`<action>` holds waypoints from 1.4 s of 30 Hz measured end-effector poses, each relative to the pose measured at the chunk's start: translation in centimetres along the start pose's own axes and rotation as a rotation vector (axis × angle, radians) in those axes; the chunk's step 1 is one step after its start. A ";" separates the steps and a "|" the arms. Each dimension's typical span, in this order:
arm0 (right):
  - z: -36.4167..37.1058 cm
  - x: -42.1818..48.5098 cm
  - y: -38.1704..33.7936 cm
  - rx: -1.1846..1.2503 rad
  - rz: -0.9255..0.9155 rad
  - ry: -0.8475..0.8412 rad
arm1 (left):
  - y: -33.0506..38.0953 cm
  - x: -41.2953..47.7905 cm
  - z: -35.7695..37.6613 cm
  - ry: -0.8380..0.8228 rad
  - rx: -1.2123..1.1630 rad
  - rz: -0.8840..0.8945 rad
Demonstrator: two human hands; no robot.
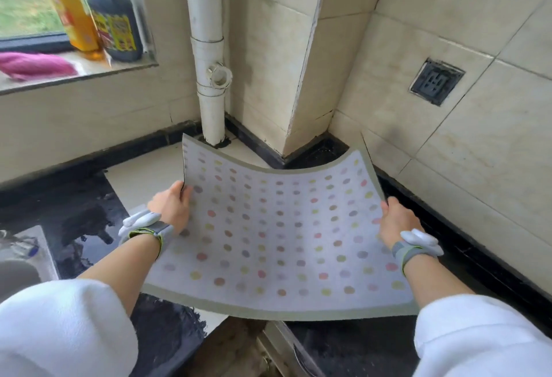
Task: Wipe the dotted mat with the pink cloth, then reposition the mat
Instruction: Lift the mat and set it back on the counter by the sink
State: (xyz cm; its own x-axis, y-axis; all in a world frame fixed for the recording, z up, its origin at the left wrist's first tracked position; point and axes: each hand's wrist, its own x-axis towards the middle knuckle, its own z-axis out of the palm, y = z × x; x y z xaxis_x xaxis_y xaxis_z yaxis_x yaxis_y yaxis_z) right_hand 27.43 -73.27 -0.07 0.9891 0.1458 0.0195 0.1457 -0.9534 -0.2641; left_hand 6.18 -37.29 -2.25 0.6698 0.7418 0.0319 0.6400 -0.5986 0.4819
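Note:
The dotted mat (277,236), white with pastel dots and a grey-green border, is lifted off the counter and sags in the middle. My left hand (171,206) grips its left edge. My right hand (398,221) grips its right edge. Both side edges curl upward. The pink cloth (33,66) lies crumpled on the window sill at the upper left, apart from both hands.
A white drain pipe (209,63) rises from the corner just behind the mat. A yellow bottle (74,12) and a dark bottle (115,18) stand on the sill. A steel sink (21,260) sits at the left. The black counter (80,212) looks wet. A wall socket (436,80) is at the right.

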 end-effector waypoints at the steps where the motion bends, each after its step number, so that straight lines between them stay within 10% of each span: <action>1: -0.5 -0.2 -0.9 0.006 -0.025 0.031 | -0.7 -0.2 -0.9 0.011 -0.002 -0.008; 25: 8.3 10.2 -24.3 0.072 -0.598 -0.106 | -15.6 -6.8 -3.7 0.230 -0.065 -0.703; 42: 18.1 15.1 -21.1 -0.059 -0.238 -0.575 | -17.3 -7.7 2.6 0.201 -0.080 -1.039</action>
State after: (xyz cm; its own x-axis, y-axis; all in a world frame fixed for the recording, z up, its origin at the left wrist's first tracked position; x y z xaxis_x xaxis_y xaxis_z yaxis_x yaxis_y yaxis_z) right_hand 38.89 -46.18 -11.67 0.7629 0.4589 -0.4554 0.3777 -0.8880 -0.2622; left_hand -9.08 -33.45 -13.09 -0.2712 0.9185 -0.2877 0.8310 0.3743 0.4114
